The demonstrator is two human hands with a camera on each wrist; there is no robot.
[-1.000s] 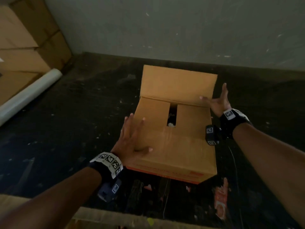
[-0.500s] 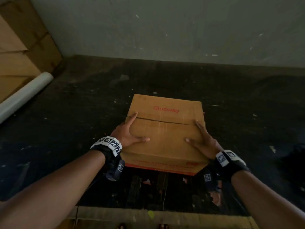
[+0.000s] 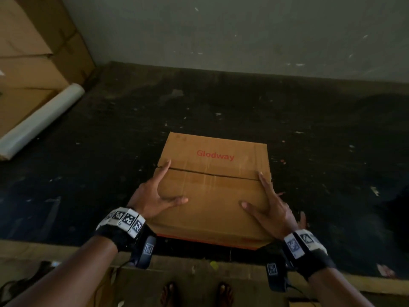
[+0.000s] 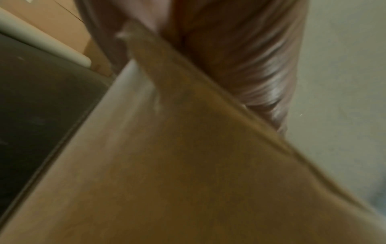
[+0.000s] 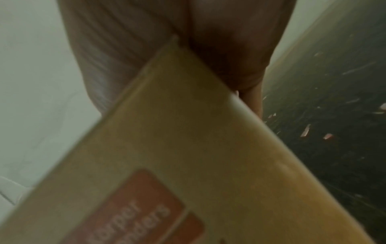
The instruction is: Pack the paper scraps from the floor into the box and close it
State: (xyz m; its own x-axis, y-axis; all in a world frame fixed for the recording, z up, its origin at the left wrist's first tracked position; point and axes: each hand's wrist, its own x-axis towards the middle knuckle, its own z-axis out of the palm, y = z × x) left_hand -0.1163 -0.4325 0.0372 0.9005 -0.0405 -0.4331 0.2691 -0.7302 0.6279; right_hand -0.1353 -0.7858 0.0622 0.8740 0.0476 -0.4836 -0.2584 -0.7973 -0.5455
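Observation:
The brown cardboard box printed "Glodway" stands on the dark floor with its top flaps folded flat, a thin seam between them. My left hand lies spread on the left side of the top, index finger on the seam, thumb pointing inward. On the right side my right hand lies the same way, with its outer fingers over the edge. Both wrist views are blurred: the box under my left palm, and the box under my right palm. Small paper scraps dot the floor.
Stacked cardboard boxes and a white roll stand at the far left. A grey wall closes the back. A wooden board runs along the near edge, with bare feet behind it. A pale scrap lies to the right.
A second ago the far flap stood upright with my right hand on it. It is now folded down, and both hands lie flat on the closed top. The view has pulled back.

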